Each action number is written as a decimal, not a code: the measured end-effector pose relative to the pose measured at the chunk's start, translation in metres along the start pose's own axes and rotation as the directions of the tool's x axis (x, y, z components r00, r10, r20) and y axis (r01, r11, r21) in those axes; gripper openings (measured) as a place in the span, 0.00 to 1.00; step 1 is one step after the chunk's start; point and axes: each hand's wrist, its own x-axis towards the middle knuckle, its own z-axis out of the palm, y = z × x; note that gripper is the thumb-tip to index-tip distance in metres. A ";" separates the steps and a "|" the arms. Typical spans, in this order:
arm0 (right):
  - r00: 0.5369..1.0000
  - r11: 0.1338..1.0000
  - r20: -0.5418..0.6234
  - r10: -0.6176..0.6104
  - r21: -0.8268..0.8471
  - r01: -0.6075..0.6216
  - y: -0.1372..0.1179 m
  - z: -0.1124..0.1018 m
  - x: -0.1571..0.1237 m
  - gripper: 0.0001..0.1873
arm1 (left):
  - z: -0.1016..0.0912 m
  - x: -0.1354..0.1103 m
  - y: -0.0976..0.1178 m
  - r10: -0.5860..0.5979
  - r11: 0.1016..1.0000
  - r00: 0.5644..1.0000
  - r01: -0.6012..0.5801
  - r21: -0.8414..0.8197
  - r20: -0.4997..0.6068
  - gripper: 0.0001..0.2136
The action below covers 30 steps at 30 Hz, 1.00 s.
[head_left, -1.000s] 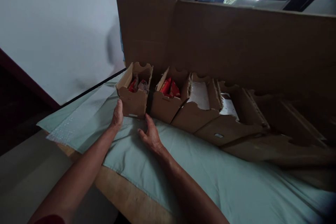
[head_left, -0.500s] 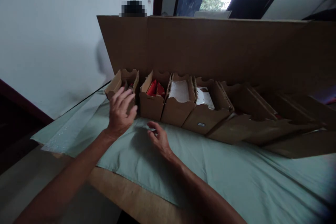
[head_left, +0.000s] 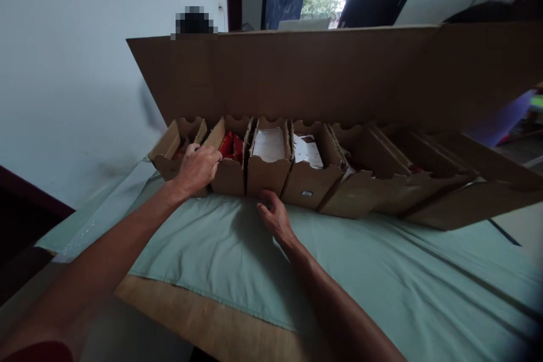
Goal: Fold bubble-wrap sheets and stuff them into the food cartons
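Observation:
My left hand is at the front corners of the two leftmost cardboard bins, its fingers curled together. What is in its grip is hidden from this side. Below the hand's fingers, the far-left cardboard bin holds something small and dark red. Red packets lie in the second cardboard bin. My right hand hovers low over the cloth in front of the third cardboard bin, thumb and fingers apart and nothing between them. That third bin contains a flat whitish item.
A fourth bin with white card and several more bins stretch rightward. Behind the row stands a tall cardboard panel. Pale green cloth covers the wooden table. A person's head shows above the panel.
My left hand has gone from hovering, fingers spread, over the far-left bin to curling at the bins' front corners. My right hand is now before the third bin. The view has turned right.

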 end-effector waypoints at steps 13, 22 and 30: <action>0.999 0.989 -0.021 0.032 -0.143 -0.035 0.013 -0.066 -0.013 0.26 | -0.005 0.010 0.029 -0.066 0.972 0.996 0.052 0.231 0.053 0.11; 0.999 0.982 0.036 0.030 -0.189 -0.023 0.018 -0.064 -0.016 0.28 | -0.036 0.011 0.056 -0.260 0.864 0.916 0.079 0.498 0.306 0.16; 0.990 0.957 0.134 0.032 -0.291 0.008 0.000 -0.062 -0.024 0.23 | -0.036 0.012 0.069 -0.244 0.842 0.915 0.035 0.539 0.322 0.17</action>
